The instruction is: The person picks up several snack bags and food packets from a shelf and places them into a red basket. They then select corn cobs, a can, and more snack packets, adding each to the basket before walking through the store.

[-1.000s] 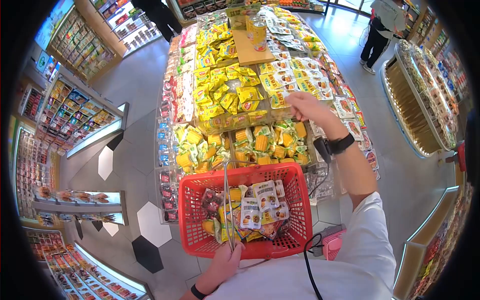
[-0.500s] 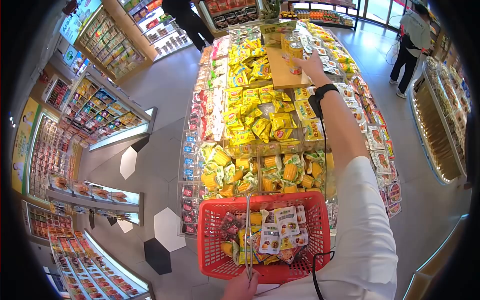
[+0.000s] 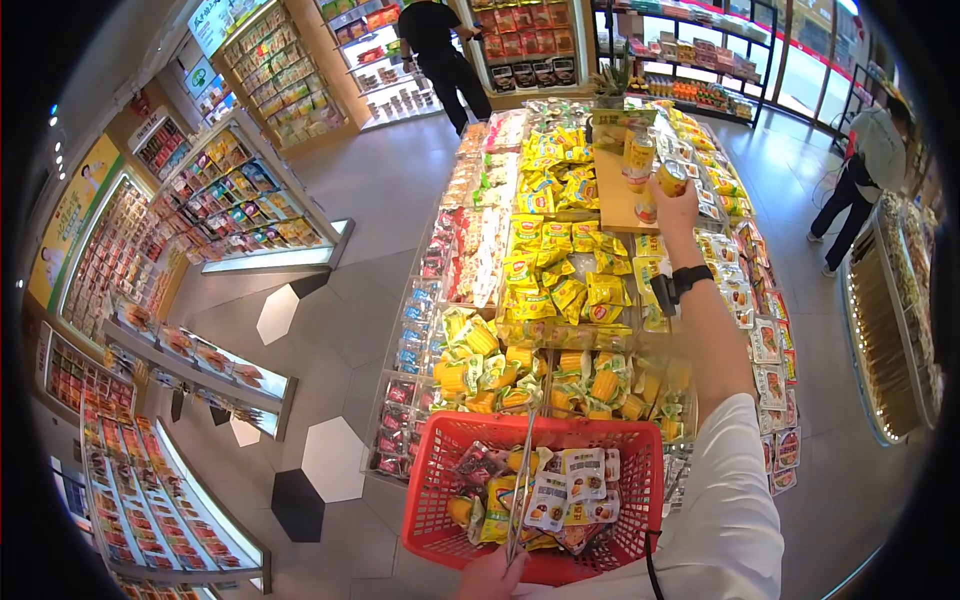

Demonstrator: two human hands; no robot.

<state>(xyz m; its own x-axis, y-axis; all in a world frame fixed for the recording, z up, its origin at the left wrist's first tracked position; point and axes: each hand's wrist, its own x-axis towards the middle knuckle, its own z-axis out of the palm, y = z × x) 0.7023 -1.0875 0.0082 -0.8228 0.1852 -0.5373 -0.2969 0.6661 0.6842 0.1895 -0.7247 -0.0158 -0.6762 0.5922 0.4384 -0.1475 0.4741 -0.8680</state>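
My right hand [image 3: 676, 208] is wrapped round a yellow can [image 3: 671, 179], lifted and tilted above a wooden board. Beside it, more yellow cans [image 3: 638, 158] stand on that wooden board [image 3: 612, 190] on top of the snack display. At the bottom, my left hand [image 3: 490, 576] is closed on the thin metal handle [image 3: 520, 490] of a red shopping basket [image 3: 640, 470]. Inside the basket lie white pouches [image 3: 585, 472], yellow packets [image 3: 497, 510] and dark red packs [image 3: 480, 463]. A black band circles my right wrist.
The display holds yellow snack bags [image 3: 560, 265], packed corn cobs [image 3: 605, 385] and white pouches along its right side. A person in black [image 3: 440, 50] stands at the back left, another person [image 3: 868, 165] at the right. Shelving [image 3: 230, 190] lines the left.
My right hand has taken hold of a can and raised it off the board. The view has tilted up and shifted left, and my left hand stays on the basket handle.
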